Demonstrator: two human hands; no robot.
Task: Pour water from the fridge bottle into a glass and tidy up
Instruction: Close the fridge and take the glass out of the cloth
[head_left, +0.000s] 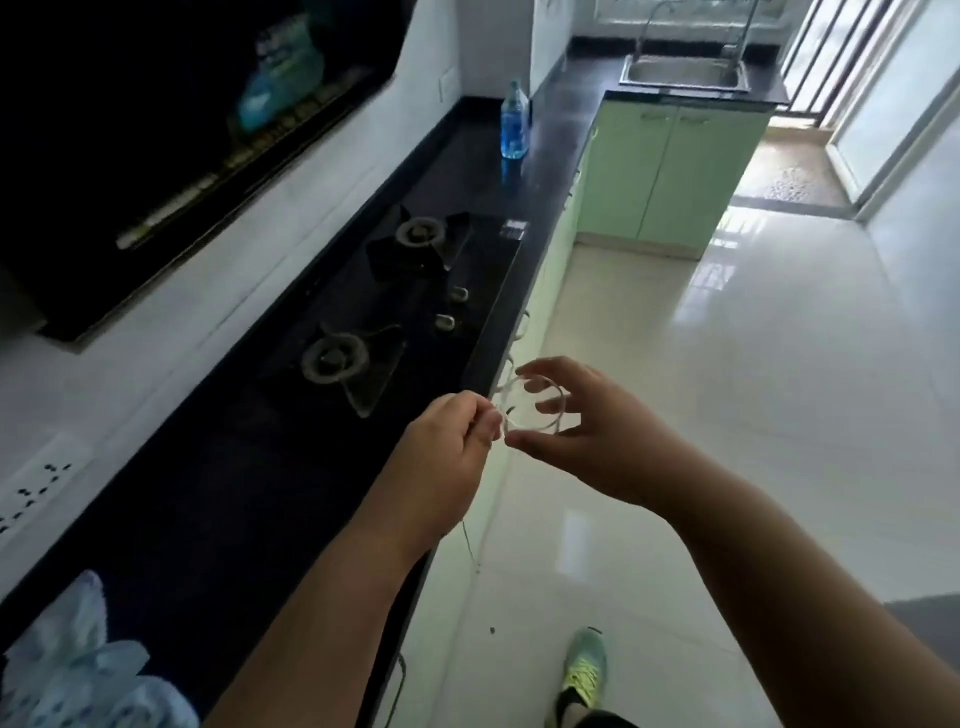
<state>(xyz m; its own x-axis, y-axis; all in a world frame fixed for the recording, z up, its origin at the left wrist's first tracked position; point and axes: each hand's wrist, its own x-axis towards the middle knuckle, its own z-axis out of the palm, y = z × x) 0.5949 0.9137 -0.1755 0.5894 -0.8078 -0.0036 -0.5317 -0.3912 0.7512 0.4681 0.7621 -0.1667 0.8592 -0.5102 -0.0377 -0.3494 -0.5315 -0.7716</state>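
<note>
Fingers (530, 371) of the right hand (597, 441) were curled around a clear glass (532, 410), thumb under its near side, gripping it. Left hand (447, 452) was pinched on the glass's left rim, fingertips closed on the edge. Both hands held it in the air, just off the front edge of the black countertop (218, 493) and over the white floor (727, 389). Glass looked tipped with its mouth towards the camera; couldn't tell whether it held any water.

Blue water bottle (514, 122) stood upright on the counter further along, well apart from the hands, past the two-burner gas hob (395, 296). Steel sink (685, 73) sat at the far end over green cabinets (670, 171). Crumpled plastic bag (78, 670) lay on the counter at lower left. One green shoe (584, 670) was on the floor below the right forearm.
</note>
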